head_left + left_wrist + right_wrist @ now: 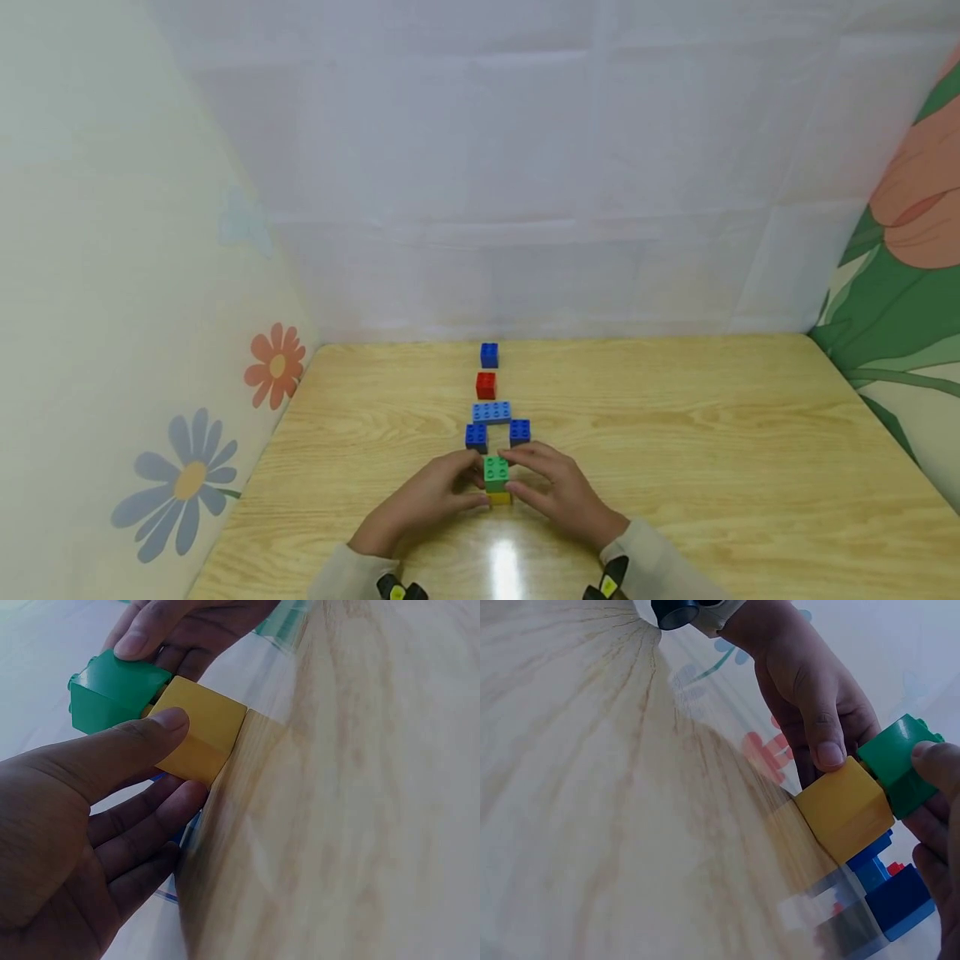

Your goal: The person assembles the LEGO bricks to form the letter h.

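Note:
A green toy building block (496, 472) with studs on top sits over a yellow block (498, 498) on the table near me. In the left wrist view a narrow gap shows between the green block (112, 694) and the yellow block (202, 724), and the green one looks slightly tilted. My left hand (431, 496) holds the yellow block, thumb on its near side. From the other side my right hand (562, 492) pinches the green block between thumb and fingers. The yellow block (844, 810) rests on the tabletop.
Beyond my hands lie two dark blue blocks (476, 437), left and right, and a longer light blue block (491, 412). Further back are a red block (486, 385) and another blue block (489, 355). A white cloth (465, 167) hangs behind the wooden table (675, 433).

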`<move>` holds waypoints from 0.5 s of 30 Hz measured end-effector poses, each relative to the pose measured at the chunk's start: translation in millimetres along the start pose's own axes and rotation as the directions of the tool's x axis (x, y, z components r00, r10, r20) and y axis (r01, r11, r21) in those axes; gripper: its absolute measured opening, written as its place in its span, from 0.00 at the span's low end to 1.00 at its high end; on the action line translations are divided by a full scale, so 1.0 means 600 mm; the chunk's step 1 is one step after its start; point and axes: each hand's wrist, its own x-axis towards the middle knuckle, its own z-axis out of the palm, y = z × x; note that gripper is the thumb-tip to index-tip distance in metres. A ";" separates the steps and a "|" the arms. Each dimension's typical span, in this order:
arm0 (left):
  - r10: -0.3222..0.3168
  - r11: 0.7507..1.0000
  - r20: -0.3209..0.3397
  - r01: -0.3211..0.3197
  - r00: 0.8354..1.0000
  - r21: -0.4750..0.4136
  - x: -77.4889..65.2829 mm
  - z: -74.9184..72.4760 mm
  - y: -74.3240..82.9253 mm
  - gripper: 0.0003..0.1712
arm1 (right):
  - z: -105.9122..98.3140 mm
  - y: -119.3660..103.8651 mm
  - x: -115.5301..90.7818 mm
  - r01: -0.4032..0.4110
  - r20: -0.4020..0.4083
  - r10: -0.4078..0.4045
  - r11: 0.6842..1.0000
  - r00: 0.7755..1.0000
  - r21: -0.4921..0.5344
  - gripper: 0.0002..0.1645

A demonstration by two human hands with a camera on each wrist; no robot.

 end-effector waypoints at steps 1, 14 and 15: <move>-0.001 1.000 0.000 0.001 1.000 -0.001 0.000 0.000 0.000 0.18 | 0.000 0.000 0.000 0.001 0.000 -0.001 1.000 1.000 -0.002 0.25; 0.005 1.000 -0.004 -0.005 1.000 -0.006 0.000 0.000 0.001 0.18 | -0.001 -0.002 0.002 -0.038 0.025 0.039 0.999 0.999 -0.009 0.25; 0.007 1.000 -0.005 -0.007 1.000 -0.008 0.000 0.000 0.001 0.17 | -0.001 -0.002 0.002 -0.039 0.026 0.040 0.999 0.999 -0.010 0.25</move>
